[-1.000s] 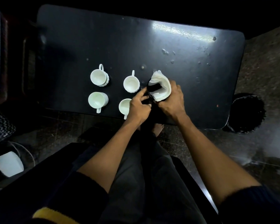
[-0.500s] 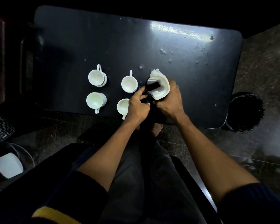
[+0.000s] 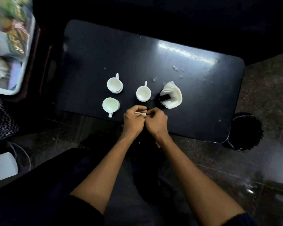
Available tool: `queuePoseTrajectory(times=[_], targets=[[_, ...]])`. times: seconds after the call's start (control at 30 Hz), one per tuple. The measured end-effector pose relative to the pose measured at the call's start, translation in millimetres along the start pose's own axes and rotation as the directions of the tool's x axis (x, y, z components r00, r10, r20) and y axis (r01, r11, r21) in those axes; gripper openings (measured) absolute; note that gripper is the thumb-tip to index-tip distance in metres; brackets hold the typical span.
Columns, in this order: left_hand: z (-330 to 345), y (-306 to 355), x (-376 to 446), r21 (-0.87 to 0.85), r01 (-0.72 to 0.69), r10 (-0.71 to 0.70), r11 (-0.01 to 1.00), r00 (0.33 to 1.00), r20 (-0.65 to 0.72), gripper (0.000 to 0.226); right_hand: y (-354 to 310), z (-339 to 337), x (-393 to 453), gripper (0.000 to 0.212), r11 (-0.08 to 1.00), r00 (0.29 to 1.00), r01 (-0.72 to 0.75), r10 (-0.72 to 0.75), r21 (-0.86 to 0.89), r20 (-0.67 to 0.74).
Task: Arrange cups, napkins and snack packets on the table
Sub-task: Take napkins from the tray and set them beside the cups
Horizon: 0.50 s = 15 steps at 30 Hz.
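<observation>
On the black table stand three visible white cups: one at the back left, one at the front left and one in the middle. A fourth cup is hidden under my hands. A black holder with white napkins stands right of the middle cup. My left hand and my right hand meet at the table's near edge, both pinching a small folded white napkin.
A light tray with snack packets and cloth sits on a stand at the far left, blurred. A black bin stands on the floor by the table's right corner. A white box lies on the floor at lower left.
Both hands have left the napkin holder and drawn back to the near edge with a napkin between them. The camera has turned, bringing the tray at the left into view.
</observation>
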<state>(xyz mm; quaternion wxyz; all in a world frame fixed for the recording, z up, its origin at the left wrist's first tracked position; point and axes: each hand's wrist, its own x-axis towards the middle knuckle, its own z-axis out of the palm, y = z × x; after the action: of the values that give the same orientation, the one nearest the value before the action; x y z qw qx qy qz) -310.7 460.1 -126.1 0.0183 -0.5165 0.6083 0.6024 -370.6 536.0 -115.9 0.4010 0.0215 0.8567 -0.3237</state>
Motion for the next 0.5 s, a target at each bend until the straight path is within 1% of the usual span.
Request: queuePoseTrajectory(times=[0.07, 0.13, 0.23, 0.37, 0.43, 0.5], targets=[[-24, 0, 1, -0.047, -0.007, 0.006, 0.999, 1.000, -0.020, 0.036, -19, 16, -4, 0.020, 1.000, 1.000, 0.020, -0.020, -0.002, -0.008], [-56, 4, 7, -0.088, -0.012, 0.008, 0.996, 0.999, -0.046, 0.040, -45, 37, -11, 0.022, 0.997, 0.997, 0.070, -0.071, -0.016, -0.014], [-107, 9, 21, -0.113, -0.078, 0.067, 0.991, 0.993, -0.100, 0.041, -92, 73, -19, 0.021, 0.988, 0.988, 0.152, -0.153, -0.011, -0.030], [-194, 17, 50, -0.127, -0.117, 0.101, 0.985, 0.986, -0.131, 0.049, -163, 137, -29, 0.017, 0.975, 0.975, 0.220, -0.220, -0.021, -0.022], [-246, 19, 68, -0.117, -0.124, 0.108, 0.985, 0.985, -0.135, 0.048, -197, 177, -35, 0.015, 0.970, 0.970, 0.245, -0.245, -0.002, 0.004], [-295, 17, 88, -0.102, -0.121, 0.106, 0.987, 0.984, -0.145, 0.047, -227, 215, -37, 0.012, 0.962, 0.962, 0.273, -0.272, -0.021, 0.035]])
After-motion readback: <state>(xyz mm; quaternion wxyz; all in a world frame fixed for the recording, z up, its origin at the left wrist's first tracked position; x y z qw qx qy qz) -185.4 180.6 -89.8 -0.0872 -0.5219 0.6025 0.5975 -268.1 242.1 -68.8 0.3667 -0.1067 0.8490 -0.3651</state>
